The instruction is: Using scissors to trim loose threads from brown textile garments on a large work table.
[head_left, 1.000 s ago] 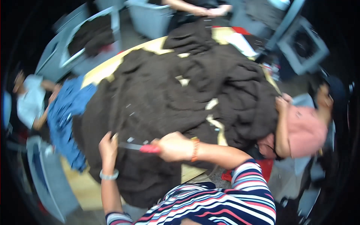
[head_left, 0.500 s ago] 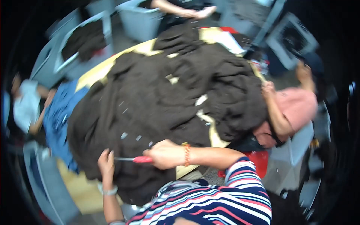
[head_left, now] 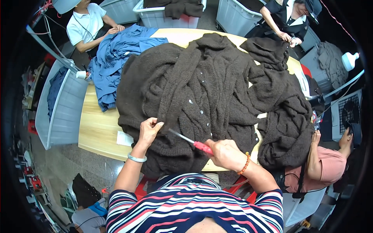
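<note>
A large heap of dark brown knit garments [head_left: 186, 97] lies in front of me, with small white marks or tags along one strip. My left hand [head_left: 148, 132], with a pale bangle on the wrist, is closed in a pinch at the near-left part of the heap, on the brown knit. In my right hand [head_left: 227, 154], wearing an orange bead bracelet, is a red-handled tool [head_left: 202, 147] with a thin metal shaft. Its tip points left, just short of my left fingertips and over the knit. The tip's exact shape is too small to tell.
Beneath the heap is a pale wooden table [head_left: 101, 128], with blue garments [head_left: 112, 66] at its far left. Other people work at the far left, far right and right side. Grey bins [head_left: 66, 105] stand around. A lamp arm [head_left: 50, 50] reaches in from the left.
My view has swung left, so the table and people sit differently in the picture. The tool's tip, earlier beside my left fingers, is now slightly apart from them. My right hand still grips it.
</note>
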The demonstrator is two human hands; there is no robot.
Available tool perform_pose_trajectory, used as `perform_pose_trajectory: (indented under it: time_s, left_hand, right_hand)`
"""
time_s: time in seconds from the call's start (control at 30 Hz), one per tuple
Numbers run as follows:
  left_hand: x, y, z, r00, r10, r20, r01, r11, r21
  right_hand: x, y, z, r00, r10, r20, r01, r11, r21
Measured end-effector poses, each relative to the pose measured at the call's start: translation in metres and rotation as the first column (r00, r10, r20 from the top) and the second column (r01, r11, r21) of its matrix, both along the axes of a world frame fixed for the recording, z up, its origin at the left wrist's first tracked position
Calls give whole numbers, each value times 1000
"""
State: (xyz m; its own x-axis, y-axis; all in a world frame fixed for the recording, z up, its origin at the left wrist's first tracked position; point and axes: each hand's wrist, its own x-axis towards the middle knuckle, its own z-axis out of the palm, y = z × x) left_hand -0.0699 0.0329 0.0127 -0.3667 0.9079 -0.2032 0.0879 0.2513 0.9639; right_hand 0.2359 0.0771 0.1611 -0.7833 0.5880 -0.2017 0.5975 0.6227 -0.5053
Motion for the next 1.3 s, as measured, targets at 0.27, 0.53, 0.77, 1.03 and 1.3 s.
perform_pose_trajectory:
  time_s: [0.27,0.53,0.77,1.03,1.3]
  left_hand:
    - [-2,-24,-12,992,70,109,-74,997,36]
    - [-85,-34,-44,724,605,-330,-598,790,135]
    - [-156,-17,-59,731,637,243,-641,764,-76]
    - [-157,51,10,734,563,-380,-474,825,309]
    - [-203,-2,-93,713,587,384,-543,808,-228]
  right_hand:
    - [-6,-7,0,998,54,43,-56,997,50]
    - [-4,-8,-11,997,54,49,-54,998,-12]
    - [-6,-1,-30,994,93,-62,-95,995,-22]
    - [-21,18,-51,981,144,-133,-130,985,110]
    - [0,20,-59,991,96,-95,-92,995,46]
